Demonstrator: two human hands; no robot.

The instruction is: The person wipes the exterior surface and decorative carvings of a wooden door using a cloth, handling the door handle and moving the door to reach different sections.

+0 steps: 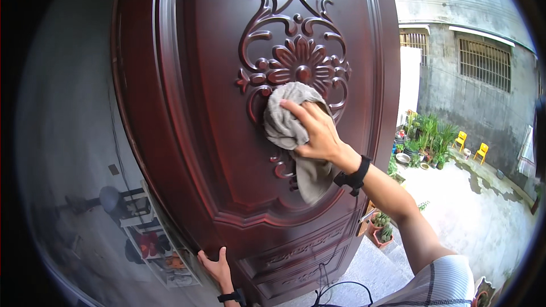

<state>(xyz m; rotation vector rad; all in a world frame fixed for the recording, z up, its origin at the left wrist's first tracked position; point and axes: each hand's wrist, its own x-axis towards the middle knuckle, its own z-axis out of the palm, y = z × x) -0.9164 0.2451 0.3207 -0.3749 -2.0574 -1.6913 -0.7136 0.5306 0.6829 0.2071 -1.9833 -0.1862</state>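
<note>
Door (216, 136): dark red, carved, standing open.
Right hand (315, 131): fingers spread flat, pressing grey cloth (290, 136) just below door's carved flower (301, 68).
Left hand (215, 266): fingers curled around door's lower edge.
Risk: door could swing, pinching those fingers.

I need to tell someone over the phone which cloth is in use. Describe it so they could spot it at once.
Start at the big dark red wooden door filling the middle of the view and find the carved flower ornament on its upper panel. Just below that flower, the right hand presses a crumpled grey cloth against the wood. It is the only soft, pale thing on the glossy door, with one end hanging down.
</note>
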